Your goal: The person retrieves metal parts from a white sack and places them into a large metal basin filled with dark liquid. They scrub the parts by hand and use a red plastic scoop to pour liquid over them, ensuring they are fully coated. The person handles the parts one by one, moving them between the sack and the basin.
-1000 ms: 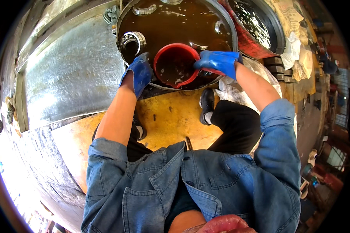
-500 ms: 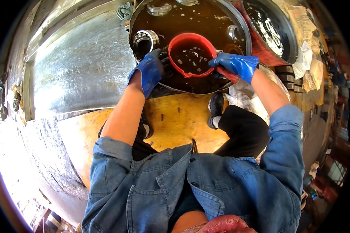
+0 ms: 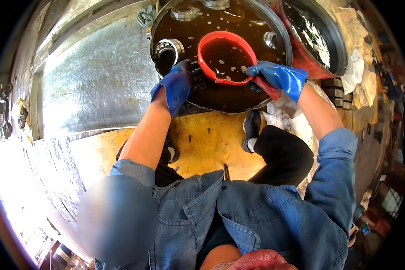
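Note:
A round metal tub (image 3: 283, 33) holds dark brown liquid. In it floats or dips a red plastic dipper (image 3: 253, 49), its bowl filled with the same liquid and pale flecks. My right hand (image 3: 276, 78), in a blue glove, is closed on the dipper's handle at its right side. My left hand (image 3: 179, 83), gloved blue with dark wet fingers, is at the dipper's left, fingers apart and partly in shadow; whether it touches the rim I cannot tell. A metal roller bearing (image 3: 176, 47) stands tilted by the tub's left wall, just beyond my left hand.
More bearing rings (image 3: 184, 12) lie at the tub's far side. A red container (image 3: 297, 42) with dark liquid adjoins it at right. To the left is a shiny metal sheet (image 3: 94, 85). Stacked metal blocks (image 3: 335, 92) and crumpled paper (image 3: 353, 33) lie at the right.
The dipper has shifted slightly right and far, its bowl tilted a little, with my right hand moving along. My left hand has moved slightly right, near the dipper.

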Tool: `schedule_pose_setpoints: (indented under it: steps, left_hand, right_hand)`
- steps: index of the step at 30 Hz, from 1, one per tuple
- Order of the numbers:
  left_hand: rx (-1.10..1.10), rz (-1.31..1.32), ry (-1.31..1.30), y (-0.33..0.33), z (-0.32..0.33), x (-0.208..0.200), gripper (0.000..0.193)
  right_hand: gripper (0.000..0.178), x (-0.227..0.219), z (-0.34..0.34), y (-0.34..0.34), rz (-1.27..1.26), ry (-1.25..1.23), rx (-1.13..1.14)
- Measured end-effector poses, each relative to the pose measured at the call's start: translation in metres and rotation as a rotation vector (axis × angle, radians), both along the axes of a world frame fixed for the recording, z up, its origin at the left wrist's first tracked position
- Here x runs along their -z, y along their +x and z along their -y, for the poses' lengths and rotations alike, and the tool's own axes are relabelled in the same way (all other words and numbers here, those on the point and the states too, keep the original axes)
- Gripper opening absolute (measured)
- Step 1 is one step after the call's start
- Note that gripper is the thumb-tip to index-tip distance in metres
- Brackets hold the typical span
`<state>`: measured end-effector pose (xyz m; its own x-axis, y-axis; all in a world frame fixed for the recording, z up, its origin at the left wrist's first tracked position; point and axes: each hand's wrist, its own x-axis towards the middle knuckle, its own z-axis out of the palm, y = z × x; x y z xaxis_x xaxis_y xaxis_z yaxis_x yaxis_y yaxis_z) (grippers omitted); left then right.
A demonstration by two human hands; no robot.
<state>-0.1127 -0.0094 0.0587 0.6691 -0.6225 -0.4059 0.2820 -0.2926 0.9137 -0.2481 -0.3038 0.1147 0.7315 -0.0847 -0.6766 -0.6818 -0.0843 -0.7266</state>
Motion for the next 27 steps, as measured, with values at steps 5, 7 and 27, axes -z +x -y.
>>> schedule_pose_setpoints:
  steps: [5, 7, 27]
  left_hand:
    - [-0.143, -0.554, -0.452, -0.007, 0.007, 0.006, 0.03]
    - [-0.175, -0.875, -0.503, 0.0, 0.007, 0.012, 0.03]
    - [-0.114, -0.883, -0.331, -0.015, 0.033, 0.011, 0.049]
  right_hand:
    - [0.04, -0.009, 0.039, 0.003, -0.067, 0.014, -0.043]
    - [0.042, -0.021, 0.053, 0.005, -0.061, 0.029, 0.038]
    - [0.031, -0.1, 0.264, -0.085, 0.144, -1.198, 0.011]
